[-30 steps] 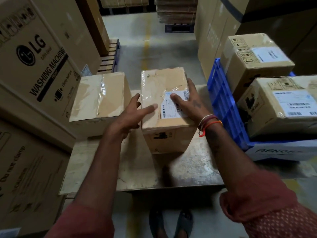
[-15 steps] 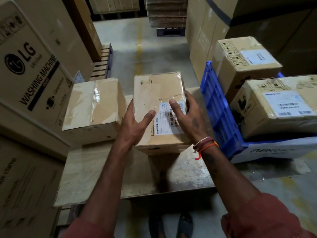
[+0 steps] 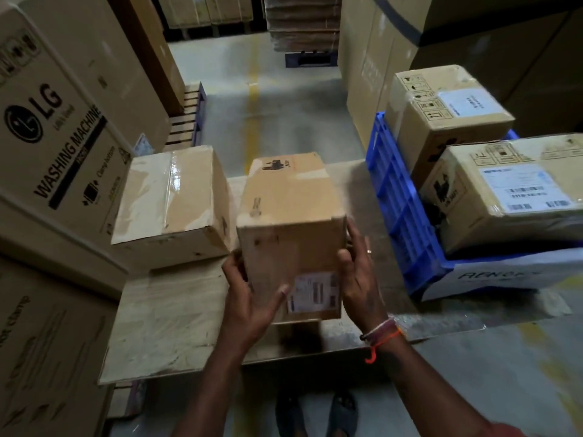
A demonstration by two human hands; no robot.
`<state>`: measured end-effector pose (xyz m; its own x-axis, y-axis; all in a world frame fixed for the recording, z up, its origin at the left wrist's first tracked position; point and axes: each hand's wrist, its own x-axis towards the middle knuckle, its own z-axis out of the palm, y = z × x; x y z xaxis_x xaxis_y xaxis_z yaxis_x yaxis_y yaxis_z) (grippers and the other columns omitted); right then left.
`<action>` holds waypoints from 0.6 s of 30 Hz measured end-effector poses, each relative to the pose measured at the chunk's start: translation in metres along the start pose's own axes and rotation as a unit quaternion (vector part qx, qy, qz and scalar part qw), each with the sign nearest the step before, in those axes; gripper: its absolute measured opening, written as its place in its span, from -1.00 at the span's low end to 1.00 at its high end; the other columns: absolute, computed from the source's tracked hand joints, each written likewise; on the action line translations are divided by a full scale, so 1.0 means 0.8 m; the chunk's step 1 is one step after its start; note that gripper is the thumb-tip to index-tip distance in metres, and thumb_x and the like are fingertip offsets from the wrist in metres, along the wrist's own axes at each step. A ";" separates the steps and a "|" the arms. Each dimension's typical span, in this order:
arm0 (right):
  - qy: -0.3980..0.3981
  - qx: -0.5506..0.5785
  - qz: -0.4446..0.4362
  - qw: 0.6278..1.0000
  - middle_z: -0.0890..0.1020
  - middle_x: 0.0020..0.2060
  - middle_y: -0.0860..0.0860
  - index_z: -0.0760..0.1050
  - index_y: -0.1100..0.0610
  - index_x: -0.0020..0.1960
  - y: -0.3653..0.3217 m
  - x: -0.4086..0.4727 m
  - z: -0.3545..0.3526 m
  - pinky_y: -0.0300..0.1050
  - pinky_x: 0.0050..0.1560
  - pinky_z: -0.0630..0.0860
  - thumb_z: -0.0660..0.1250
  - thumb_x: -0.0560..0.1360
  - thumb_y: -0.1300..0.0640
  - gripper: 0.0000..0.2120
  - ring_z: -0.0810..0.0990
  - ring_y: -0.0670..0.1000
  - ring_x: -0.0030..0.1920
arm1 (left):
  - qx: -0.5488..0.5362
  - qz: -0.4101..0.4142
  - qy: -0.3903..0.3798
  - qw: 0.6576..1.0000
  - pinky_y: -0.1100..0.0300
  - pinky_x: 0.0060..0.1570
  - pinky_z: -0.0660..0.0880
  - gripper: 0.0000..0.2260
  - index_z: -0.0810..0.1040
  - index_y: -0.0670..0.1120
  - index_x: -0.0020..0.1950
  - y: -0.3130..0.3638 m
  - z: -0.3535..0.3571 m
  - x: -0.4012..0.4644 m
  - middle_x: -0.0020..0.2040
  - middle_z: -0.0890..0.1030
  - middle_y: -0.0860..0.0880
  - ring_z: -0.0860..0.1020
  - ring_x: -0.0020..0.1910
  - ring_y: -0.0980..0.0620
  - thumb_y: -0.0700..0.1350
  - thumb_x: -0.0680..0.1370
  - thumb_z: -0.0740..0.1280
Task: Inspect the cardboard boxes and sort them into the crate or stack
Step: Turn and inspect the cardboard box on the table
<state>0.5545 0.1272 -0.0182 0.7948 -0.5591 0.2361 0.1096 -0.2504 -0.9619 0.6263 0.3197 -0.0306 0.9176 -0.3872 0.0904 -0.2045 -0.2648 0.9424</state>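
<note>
A: Quick pass. Held box is mid-frame, above the wooden table, tipped so its label face points back at the camera. White shipping label sits low on that near face.

B: Hands?

A: Left hand grips the box's lower left corner, thumb lying across the near face, fingers wrapped round the left side. Right hand clamps the right edge, thumb on the front, fingers curled behind. Both have hold of the box, neither is flat or loose.

B: Touching the table?

A: Can't tell, the bottom edge is hidden by the hands and shadow. Looks raised at the near end.

B: Other boxes?

A: Taped box on the table just left of the held one, sides close, maybe touching. Blue crate to the right, beside the table, with two boxes in it: a rear box with a white label and handling marks, and a front box with a barcode label.

B: Background?

A: Big LG washing machine carton stacked at left, more large cartons at right, concrete floor with a yellow line. Thread bands on the right wrist. Sandalled feet at the bottom edge.
</note>
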 end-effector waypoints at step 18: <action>-0.185 -0.043 0.296 0.936 0.50 0.28 0.05 0.00 -0.52 0.52 0.008 0.037 -0.042 0.23 0.09 0.65 0.40 0.31 -0.50 -0.09 0.59 0.16 0.22 | -0.052 -0.190 0.018 0.980 0.03 0.30 0.53 -0.66 0.51 0.09 0.35 -0.085 -0.002 -0.031 0.33 0.62 0.08 0.55 0.37 0.05 -0.23 0.65 0.20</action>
<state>0.5592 0.0826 -0.0126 0.8549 -0.3121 -0.4143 -0.4517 -0.0554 -0.8904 0.6177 0.3485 -0.0966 0.9327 -0.2456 -0.2641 0.1890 -0.2909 0.9379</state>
